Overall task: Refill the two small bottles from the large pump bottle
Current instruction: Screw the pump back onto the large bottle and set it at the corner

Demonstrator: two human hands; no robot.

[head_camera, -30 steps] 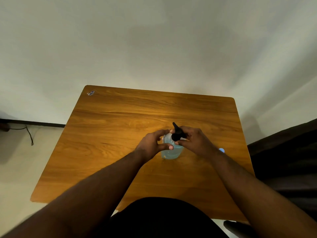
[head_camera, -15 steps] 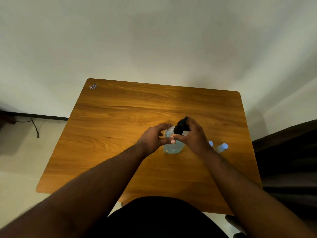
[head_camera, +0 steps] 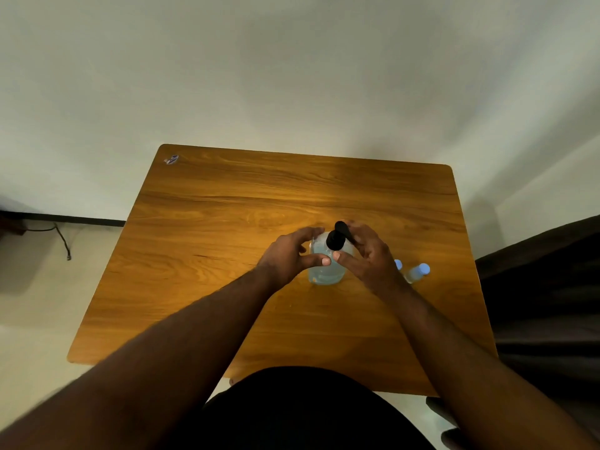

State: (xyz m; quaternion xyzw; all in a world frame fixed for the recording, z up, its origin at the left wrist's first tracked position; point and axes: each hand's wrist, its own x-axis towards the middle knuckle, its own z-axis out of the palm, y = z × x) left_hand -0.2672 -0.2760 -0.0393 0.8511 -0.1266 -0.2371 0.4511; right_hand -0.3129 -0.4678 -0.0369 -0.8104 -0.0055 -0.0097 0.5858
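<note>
Tabletop [head_camera: 227,222]: far and left stretches bare, wood open to every edge. One pump bottle [head_camera: 326,271] stood mid-right, left hand [head_camera: 289,258] and right hand [head_camera: 367,254] both clasped on it. Two small bottles [head_camera: 417,273] stood near the right edge.

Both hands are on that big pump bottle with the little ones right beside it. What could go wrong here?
The two small clear bottles with blue caps stand close behind the right hand; its wrist could knock them over.

The large clear bottle of pale blue liquid might tip or spill if the black pump top comes away abruptly while the left hand holds it only loosely.
</note>
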